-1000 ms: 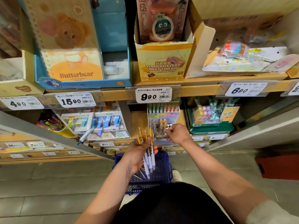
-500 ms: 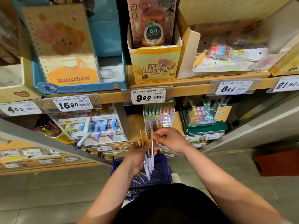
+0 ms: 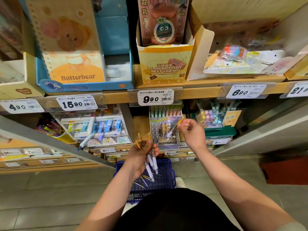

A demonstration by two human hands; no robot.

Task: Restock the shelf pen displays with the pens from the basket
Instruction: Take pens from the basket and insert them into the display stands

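Head view, the only one I have. My right hand pinches one pen near its amber clip end, thumb and fingers closed on it. The tip slants down toward the display, a clear, glossy plastic rack with rows of holes. It stands at the front edge of the lower shelf, just under the 9.90 tag. I judge the slant is for feeding the tip into a free hole. A few amber-topped pens already stand in the rack's middle.

My left hand holds the spare pens as a loose fan, fingers wrapped round the barrels, clips up and tips down. It hangs just below and left of the display, probably so the right hand has a short reach for the next one. The pens are slim and smooth, with white barrels and translucent amber tops.

The basket, blue plastic mesh, sits on the floor beneath the left hand, with a few more pens lying in its bottom.
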